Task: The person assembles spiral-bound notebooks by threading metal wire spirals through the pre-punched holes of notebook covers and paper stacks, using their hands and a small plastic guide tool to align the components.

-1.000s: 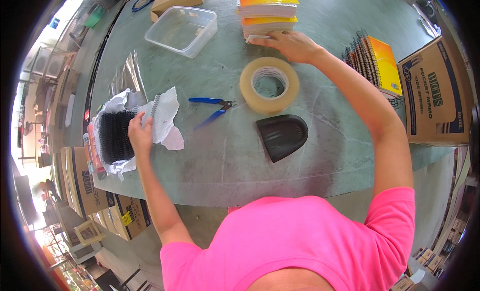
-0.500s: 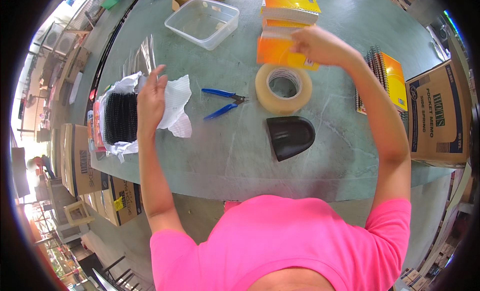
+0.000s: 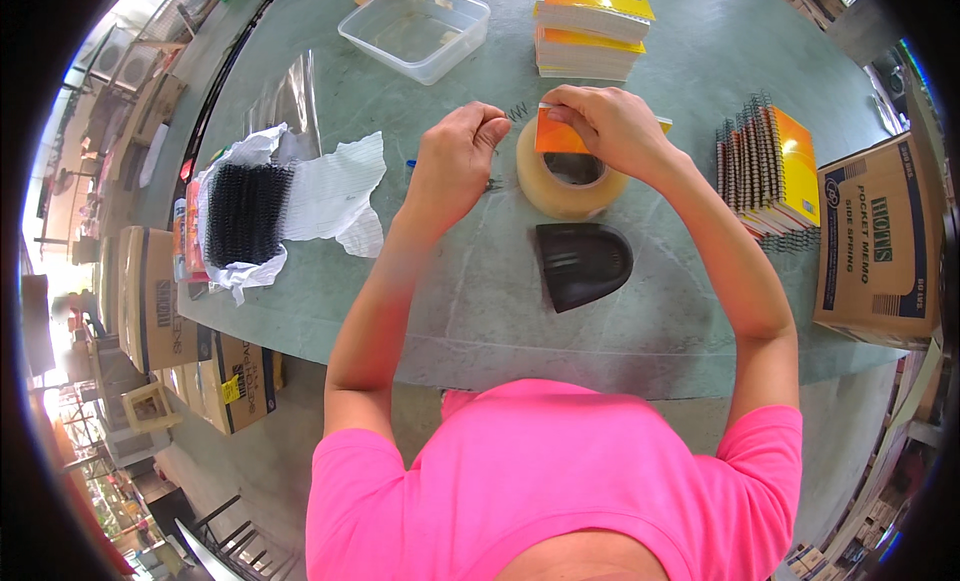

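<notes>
- On the table (image 3: 450, 311): tape roll (image 3: 540, 189), partly hidden by orange notebook (image 3: 560, 137); can't tell if they touch.
- Right hand (image 3: 615, 131): clamped on notebook; hold firm, edge straight.
- Left hand (image 3: 455, 166): fingertips pinched together on coil (image 3: 517, 112).
- Notebook: just right of coil; keep flat.
- Coil: align with notebook edge; light pinch, hard squeeze could bend it.

Left hand (image 3: 453, 163) holds coil (image 3: 517, 112), right hand (image 3: 618, 127) orange notepad (image 3: 556, 136).

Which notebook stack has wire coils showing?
The notebook stack beside the brown carton on the right: dark coils line its edge. The far stack beyond the tape roll shows none.
</notes>
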`<state>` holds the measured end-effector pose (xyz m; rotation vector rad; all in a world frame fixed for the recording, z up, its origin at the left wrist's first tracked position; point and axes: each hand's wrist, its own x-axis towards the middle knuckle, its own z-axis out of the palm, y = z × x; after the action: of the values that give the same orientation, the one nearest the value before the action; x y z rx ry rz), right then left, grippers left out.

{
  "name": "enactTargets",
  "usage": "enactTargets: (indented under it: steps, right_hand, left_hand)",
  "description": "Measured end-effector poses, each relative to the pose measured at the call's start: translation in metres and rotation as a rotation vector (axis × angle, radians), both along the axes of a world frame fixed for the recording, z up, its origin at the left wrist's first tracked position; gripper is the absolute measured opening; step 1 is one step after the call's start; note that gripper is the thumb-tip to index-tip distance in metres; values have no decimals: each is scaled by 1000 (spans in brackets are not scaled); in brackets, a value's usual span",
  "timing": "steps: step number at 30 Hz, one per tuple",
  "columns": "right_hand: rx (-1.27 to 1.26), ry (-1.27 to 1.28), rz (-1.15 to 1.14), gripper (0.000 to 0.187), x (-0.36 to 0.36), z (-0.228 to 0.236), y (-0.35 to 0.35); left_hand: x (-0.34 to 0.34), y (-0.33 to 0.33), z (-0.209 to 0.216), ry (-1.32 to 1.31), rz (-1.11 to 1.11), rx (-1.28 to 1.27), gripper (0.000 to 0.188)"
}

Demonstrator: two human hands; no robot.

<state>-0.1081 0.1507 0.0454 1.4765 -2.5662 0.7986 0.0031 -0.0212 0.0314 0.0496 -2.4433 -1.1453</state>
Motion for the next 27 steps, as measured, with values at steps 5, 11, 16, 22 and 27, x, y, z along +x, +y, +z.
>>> enactTargets:
  steps: [5,11,16,22,27]
  right_hand:
    - [14,38,30,18,2,-7,-10]
    - [22,-16,55,24,9,-3,-9]
    - [-115,-18,89,27,18,-1,-8]
    - [-24,-38,45,32,11,-1,-2]
    - [-256,-102,4,18,13,-6,-11]
  left_hand:
    - [8,12,9,1,29,77,26]
    - [6,12,1,-95,72,75,25]
    - [-4,14,-5,143,99,40,29]
    - [-2,-11,11,-143,-78,-88,25]
    - [-7,-13,14,-15,-113,-98,24]
